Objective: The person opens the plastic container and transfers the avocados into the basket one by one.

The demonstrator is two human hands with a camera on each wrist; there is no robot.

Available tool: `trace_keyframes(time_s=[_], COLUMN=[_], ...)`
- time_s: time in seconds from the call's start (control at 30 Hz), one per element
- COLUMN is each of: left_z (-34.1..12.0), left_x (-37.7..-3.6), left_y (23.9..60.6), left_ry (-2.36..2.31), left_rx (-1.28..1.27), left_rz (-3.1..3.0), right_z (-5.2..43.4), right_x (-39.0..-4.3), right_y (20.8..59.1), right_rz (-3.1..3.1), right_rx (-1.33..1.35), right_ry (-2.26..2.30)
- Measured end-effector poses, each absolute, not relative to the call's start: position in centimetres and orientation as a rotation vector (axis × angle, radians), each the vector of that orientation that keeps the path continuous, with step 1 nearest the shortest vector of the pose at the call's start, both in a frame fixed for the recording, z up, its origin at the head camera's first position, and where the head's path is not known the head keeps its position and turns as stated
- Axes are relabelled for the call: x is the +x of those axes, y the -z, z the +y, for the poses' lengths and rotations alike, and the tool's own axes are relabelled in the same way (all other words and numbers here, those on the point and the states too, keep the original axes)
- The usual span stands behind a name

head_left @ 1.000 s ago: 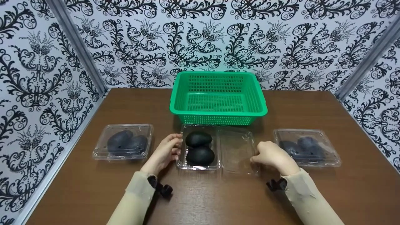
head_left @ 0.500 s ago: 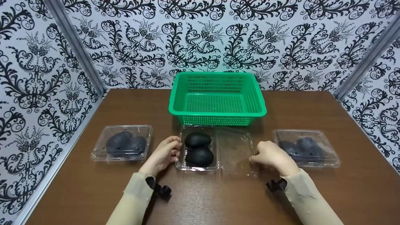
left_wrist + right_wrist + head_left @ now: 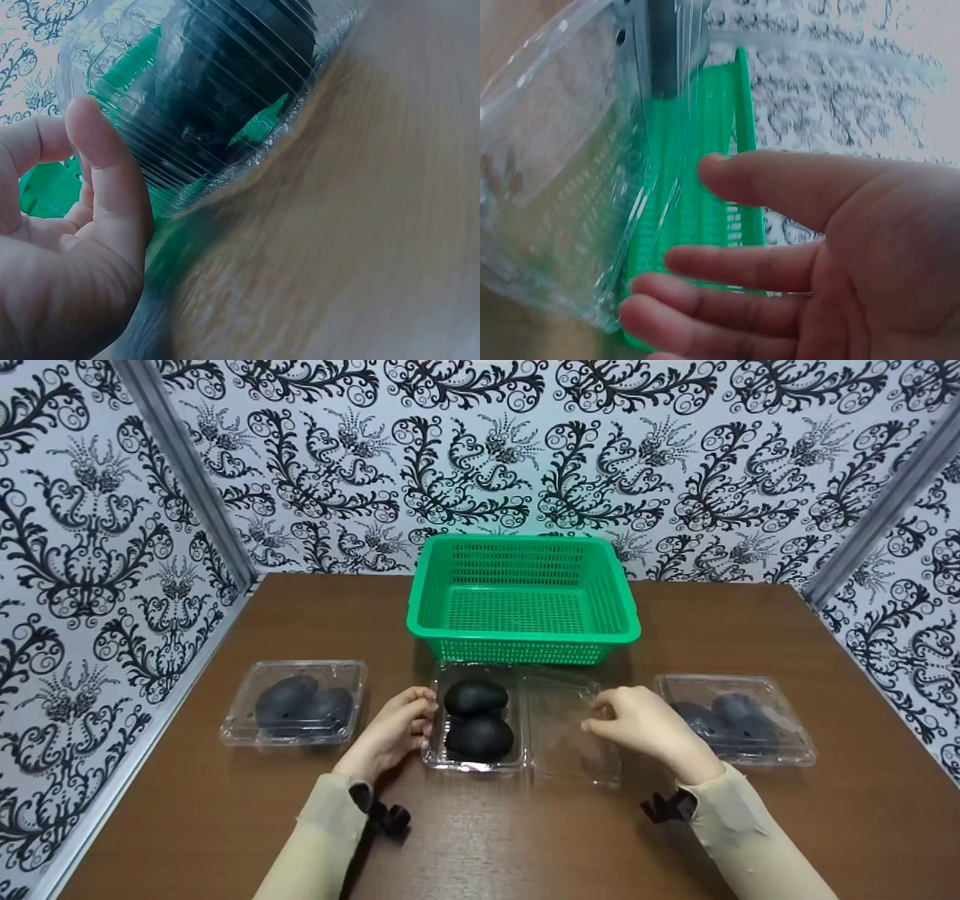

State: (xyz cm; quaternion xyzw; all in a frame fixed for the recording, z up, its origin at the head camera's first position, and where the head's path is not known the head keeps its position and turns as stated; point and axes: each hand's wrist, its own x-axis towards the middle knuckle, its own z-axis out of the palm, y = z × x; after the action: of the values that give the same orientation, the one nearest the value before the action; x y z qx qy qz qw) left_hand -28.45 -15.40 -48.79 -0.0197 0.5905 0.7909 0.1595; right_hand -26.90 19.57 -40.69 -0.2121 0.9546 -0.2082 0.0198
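Note:
In the head view an unfolded clear plastic clamshell container (image 3: pixel 480 766) lies mid-table, two dark avocados (image 3: pixel 480 737) in its left half. Its lid (image 3: pixel 562 735) is folded out flat to the right. My left hand (image 3: pixel 394 731) holds the container's left rim, thumb (image 3: pixel 109 161) against the clear wall in the left wrist view. Over the lid's right edge is my right hand (image 3: pixel 637 727), its thumb and fingers parted with nothing between them. The right wrist view shows those fingers (image 3: pixel 735 266) extended, apart from the lid.
A green plastic basket (image 3: pixel 525 636) stands right behind the container. Closed clamshells holding dark fruit sit at the left (image 3: pixel 296 701) and at the right (image 3: pixel 735 720). Patterned panels (image 3: pixel 480 457) wall the table at the back and sides.
My right hand has come off the lid's right edge, rising slightly and shifting left over the lid, its fingers now parted. My left hand stays at the container's left rim.

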Motion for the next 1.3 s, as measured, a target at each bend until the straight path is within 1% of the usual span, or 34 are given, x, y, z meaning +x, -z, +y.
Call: trace_keyframes(time_s=[0.2,0.43,0.6,0.93,1.3], left_z=[-15.4,-15.3,-15.1,-15.0,-15.2], left_x=[-28.3,-28.4,-28.5,-28.5,-28.5], left_y=[48.5,48.6,48.7,48.6,48.7], left_ry=[-2.260,-2.268,-2.266,-2.262,-2.263], left_rx=[-0.081,-0.085,-0.086,-0.064,-0.055], left_rz=[1.685,1.677,1.681,1.700,1.702], right_z=[17.3,13.9,12.0,9.0,6.7], right_x=[-26.8,-26.9,-26.5,-26.1,-27.0], right_y=[39.3,39.1,38.9,39.1,40.0], right_rz=[2.947,2.928,2.904,2.834,2.797], right_rx=[-0.812,-1.093,-1.229,-1.339,-1.315], right_ry=[0.690,0.595,0.544,0.516,0.322])
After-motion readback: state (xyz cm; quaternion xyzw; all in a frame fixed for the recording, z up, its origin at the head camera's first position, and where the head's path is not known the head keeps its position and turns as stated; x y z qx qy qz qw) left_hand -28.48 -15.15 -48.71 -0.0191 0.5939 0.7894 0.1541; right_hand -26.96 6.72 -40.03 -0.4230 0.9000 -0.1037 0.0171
